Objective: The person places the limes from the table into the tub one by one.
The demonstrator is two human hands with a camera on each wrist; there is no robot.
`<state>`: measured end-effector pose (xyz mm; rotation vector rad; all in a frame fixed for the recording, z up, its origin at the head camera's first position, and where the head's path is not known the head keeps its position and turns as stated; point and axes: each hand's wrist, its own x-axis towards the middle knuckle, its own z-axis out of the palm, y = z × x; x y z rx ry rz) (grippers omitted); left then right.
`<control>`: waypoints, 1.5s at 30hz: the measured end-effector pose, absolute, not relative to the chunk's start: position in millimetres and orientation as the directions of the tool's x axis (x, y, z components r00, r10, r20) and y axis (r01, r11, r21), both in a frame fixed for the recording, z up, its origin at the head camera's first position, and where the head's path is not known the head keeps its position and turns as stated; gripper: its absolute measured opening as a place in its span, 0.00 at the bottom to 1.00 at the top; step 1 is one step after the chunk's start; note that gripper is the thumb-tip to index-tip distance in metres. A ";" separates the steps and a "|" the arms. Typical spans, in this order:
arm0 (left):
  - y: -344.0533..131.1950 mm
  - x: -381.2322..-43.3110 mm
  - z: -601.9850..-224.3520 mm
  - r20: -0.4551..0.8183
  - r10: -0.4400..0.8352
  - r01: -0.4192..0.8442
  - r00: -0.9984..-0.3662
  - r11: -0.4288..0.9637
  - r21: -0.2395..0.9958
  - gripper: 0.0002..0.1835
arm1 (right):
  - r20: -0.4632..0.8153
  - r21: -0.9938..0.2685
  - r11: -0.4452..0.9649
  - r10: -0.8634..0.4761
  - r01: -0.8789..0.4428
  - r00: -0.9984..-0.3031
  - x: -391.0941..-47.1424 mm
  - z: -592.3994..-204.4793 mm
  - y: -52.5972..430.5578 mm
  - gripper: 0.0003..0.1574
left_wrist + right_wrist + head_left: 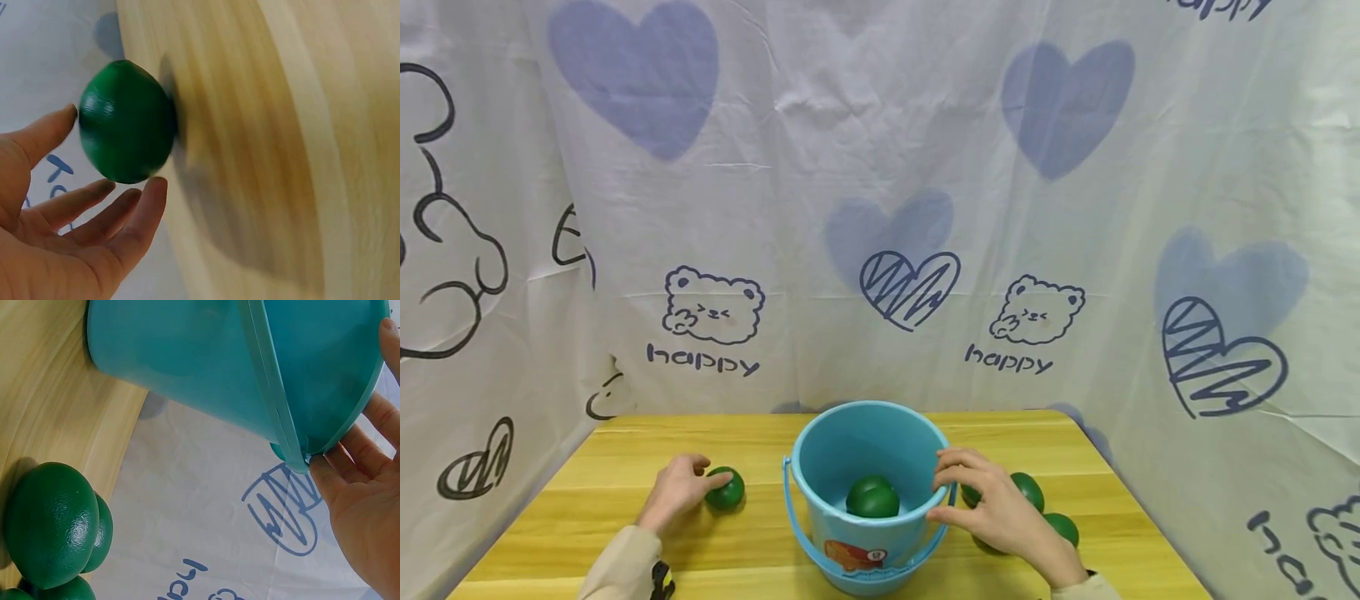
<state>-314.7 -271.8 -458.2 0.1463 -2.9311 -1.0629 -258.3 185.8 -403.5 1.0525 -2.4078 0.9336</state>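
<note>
My left hand [677,490] is beside a green lime [727,490] on the table, left of the bucket. In the left wrist view its thumb tip is right at the edge of that lime [127,122], and its spread fingers [147,209] are just below it. A light blue bucket [910,537] stands upright in the middle, with green limes [874,497] on its bottom. At the bucket's right rim is my right hand [992,500]. In the right wrist view its extended fingers [325,475] touch the rim by the handle joint, with the thumb apart from them.
Several more green limes [1060,528] lie on the wooden table [1120,533] to the right of the bucket, partly behind the right hand. The bucket's handle [797,525] hangs down across its front. A white printed cloth [820,167] encloses the back and sides.
</note>
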 end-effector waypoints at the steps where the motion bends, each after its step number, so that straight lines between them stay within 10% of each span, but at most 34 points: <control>1: -272.0 -315.2 -460.1 -0.022 -0.094 -0.085 -0.995 0.758 0.647 0.39 | 0.542 -0.431 0.506 -0.517 -0.747 -0.662 -258.2 -403.5 185.6 0.13; 45: -257.3 -319.9 -466.3 -0.139 -0.067 -0.153 -0.988 0.316 0.936 0.29 | 0.529 -0.434 0.518 -0.515 -0.737 -0.674 -257.4 -402.4 185.6 0.13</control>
